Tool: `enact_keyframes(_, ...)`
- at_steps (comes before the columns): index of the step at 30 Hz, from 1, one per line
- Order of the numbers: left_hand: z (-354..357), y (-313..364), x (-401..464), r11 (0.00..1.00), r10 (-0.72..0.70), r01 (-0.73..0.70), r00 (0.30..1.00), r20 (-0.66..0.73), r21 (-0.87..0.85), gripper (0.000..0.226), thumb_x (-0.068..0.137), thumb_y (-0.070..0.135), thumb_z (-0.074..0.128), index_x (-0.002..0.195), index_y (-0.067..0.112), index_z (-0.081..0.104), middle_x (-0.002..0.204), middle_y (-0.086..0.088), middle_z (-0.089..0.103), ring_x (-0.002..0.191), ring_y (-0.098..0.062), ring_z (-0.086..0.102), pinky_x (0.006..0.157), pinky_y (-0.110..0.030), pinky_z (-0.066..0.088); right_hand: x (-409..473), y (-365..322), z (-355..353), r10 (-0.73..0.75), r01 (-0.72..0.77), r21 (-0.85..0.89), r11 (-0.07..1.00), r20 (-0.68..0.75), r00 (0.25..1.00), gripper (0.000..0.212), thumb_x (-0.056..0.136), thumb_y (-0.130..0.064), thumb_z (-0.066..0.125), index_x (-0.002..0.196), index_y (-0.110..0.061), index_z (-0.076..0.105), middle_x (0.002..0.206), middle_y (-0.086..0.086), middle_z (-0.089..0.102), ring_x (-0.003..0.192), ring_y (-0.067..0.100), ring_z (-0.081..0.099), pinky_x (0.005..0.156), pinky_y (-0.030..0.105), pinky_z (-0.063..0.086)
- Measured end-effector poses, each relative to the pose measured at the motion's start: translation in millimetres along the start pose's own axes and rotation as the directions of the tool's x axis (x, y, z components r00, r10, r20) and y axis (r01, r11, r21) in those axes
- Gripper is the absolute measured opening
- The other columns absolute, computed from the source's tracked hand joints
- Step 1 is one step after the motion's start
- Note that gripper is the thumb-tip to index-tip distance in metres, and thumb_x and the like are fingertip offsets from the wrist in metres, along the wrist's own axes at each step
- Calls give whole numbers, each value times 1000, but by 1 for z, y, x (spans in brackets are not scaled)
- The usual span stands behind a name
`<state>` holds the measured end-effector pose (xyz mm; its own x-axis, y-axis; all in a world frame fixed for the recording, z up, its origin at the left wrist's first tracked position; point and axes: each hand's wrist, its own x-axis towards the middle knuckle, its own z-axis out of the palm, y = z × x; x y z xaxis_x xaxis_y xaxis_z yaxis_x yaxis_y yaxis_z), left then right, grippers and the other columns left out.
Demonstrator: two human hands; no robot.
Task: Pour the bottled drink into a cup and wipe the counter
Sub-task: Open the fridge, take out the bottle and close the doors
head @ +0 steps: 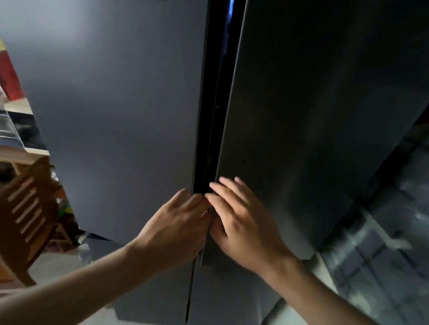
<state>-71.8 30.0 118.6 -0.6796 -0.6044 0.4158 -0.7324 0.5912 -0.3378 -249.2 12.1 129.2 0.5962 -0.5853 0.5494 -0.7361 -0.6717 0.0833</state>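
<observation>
At the seam – two doors (127, 108), left hand (177, 227), right hand (242, 223).

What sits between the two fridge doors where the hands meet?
In the head view, a dark vertical gap separates the left door from the right door. The left hand and right hand meet at it.

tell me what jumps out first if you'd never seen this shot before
Two bare hands meet at the centre seam of a tall dark two-door fridge: the left hand and right hand both have their fingers at the gap between the doors. The right door stands slightly ajar, with a thin blue glow at the top of the gap. A wooden chair sits at the far left.
</observation>
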Motion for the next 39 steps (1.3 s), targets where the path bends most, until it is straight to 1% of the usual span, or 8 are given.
enact_keyframes(4, -21, -42, 42, 825, 63, -215, 954, 294, 523, 54, 95, 33, 47, 136, -1, 51, 147, -23, 46, 142, -42, 31, 119, -58, 20, 50, 28, -21, -100, 182, -401, 898, 217, 971, 67, 87, -34, 59, 145, -3, 47, 155, 15, 42, 152, 29, 20, 124, 52, 9)
enact_keyframes(9, -19, -62, 40, 582, 53, -373, 904, 424, 723, 57, 96, 30, 51, 143, -1, 45, 150, -28, 37, 142, -53, 17, 117, -68, -2, 66, 27, -27, -117, 284, -563, 776, 315, 942, 62, 89, -42, 57, 137, -4, 57, 139, 14, 55, 144, 37, 35, 123, 51, 2)
enact_keyframes(13, -25, -55, 25, 533, 55, -374, 911, 410, 759, 58, 95, 36, 54, 140, -1, 48, 146, -30, 40, 136, -56, 14, 107, -77, -15, 53, 19, -35, -102, 294, -599, 745, 333, 938, 56, 91, -35, 53, 138, -3, 53, 138, 17, 52, 142, 38, 34, 124, 52, -2)
enact_keyframes(18, -47, -41, 0, 704, 136, -329, 932, 335, 630, 52, 95, 40, 46, 128, 1, 58, 130, -20, 53, 124, -40, 36, 111, -60, 21, 17, -5, -64, -112, 326, -541, 775, 390, 914, 54, 80, -40, 68, 118, -2, 65, 124, 21, 58, 129, 39, 48, 124, 55, 8)
enact_keyframes(24, -55, -57, 11, 691, 77, -312, 929, 363, 652, 75, 95, 51, 43, 149, 1, 31, 155, -30, 25, 143, -48, 18, 108, -75, -15, 23, -13, -86, -3, 402, -686, 606, 503, 864, 69, 98, -46, 38, 151, -2, 35, 161, 29, 21, 151, 46, 5, 110, 64, -27)
enact_keyframes(26, -61, -57, 6, 638, 65, -354, 910, 409, 684, 75, 97, 54, 37, 146, -2, 32, 150, -31, 32, 140, -52, 21, 105, -78, -17, 13, -15, -90, 80, 462, -738, 492, 566, 821, 67, 102, -46, 29, 144, 3, 46, 151, 37, 33, 144, 56, 15, 102, 71, -32)
enact_keyframes(32, -71, -61, -24, 579, 157, -445, 883, 442, 683, 63, 101, 49, 32, 118, -5, 59, 112, -27, 57, 108, -45, 43, 112, -74, 4, -11, -13, -112, 117, 489, -739, 463, 598, 793, 69, 97, -49, 30, 110, 9, 67, 107, 33, 58, 111, 47, 45, 109, 69, -7)
enact_keyframes(39, -88, -64, -51, 601, 186, -452, 881, 435, 659, 64, 102, 46, 26, 111, -9, 57, 108, -28, 58, 102, -43, 48, 109, -65, 15, -23, -11, -122, 179, 408, -719, 562, 588, 789, 64, 88, -53, 48, 87, 7, 69, 84, 28, 61, 89, 41, 51, 99, 59, 27)
